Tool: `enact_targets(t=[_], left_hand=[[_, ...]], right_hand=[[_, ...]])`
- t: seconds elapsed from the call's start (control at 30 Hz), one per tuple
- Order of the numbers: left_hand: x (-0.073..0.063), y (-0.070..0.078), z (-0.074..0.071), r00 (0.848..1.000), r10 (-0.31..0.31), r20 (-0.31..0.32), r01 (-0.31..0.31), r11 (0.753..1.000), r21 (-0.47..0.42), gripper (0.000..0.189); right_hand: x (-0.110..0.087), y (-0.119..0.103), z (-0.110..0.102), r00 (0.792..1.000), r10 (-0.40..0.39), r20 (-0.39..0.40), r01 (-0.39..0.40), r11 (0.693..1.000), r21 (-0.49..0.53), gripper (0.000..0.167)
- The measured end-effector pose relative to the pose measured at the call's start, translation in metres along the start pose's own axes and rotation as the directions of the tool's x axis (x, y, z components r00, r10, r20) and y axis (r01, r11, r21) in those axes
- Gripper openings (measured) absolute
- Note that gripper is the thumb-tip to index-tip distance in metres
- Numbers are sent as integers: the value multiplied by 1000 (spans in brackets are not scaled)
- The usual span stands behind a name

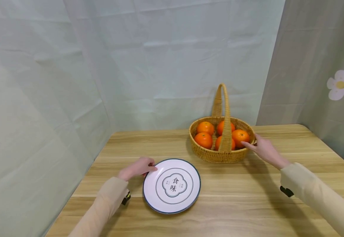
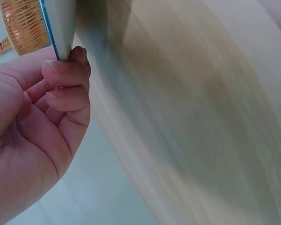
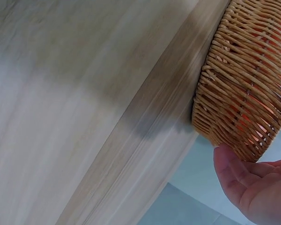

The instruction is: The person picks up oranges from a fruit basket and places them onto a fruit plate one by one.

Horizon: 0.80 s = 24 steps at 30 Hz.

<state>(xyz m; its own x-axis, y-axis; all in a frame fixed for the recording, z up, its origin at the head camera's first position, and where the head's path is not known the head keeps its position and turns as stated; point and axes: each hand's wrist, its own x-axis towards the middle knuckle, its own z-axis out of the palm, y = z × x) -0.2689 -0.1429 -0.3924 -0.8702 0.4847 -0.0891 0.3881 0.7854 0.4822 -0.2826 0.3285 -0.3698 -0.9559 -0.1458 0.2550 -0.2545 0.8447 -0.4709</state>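
A round white plate [image 1: 172, 205] with a dark blue rim and printed characters lies on the table's near middle. My left hand [image 1: 139, 167] pinches its upper left rim, thumb on top and fingers curled beneath. In the left wrist view those fingers [image 2: 68, 86] close on the thin edge of the plate [image 2: 63, 28]. Farther back on the right stands a wicker basket [image 1: 216, 157] with a tall handle, holding several oranges [image 1: 203, 140]. My right hand [image 1: 265, 151] grips the basket's right end. The right wrist view shows the hand [image 3: 257, 183] against the woven wall [image 3: 239, 89].
The wood-grain table [image 1: 234, 200] reaches back to a pale hanging cloth [image 1: 172, 65], close behind the basket. More cloth hangs along the left side. A grey cloth with flowers [image 1: 340, 85] hangs at the right.
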Motion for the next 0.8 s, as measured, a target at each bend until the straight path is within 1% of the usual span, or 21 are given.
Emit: enact_targets(t=[0.2, 0.53, 0.8], left_hand=[[8, 7, 4, 1000, 6, 19, -6, 1000, 21, 19], [18, 21, 9, 999, 17, 42, -18, 1000, 14, 18], [23, 29, 12, 998, 23, 63, -24, 1000, 5, 19]], right_hand=[[2, -6, 6, 1000, -2, -28, 2, 1000, 18, 84], [5, -16, 10, 1000, 6, 8, -6, 1000, 11, 79], [8, -22, 14, 1000, 14, 11, -14, 1000, -4, 83]])
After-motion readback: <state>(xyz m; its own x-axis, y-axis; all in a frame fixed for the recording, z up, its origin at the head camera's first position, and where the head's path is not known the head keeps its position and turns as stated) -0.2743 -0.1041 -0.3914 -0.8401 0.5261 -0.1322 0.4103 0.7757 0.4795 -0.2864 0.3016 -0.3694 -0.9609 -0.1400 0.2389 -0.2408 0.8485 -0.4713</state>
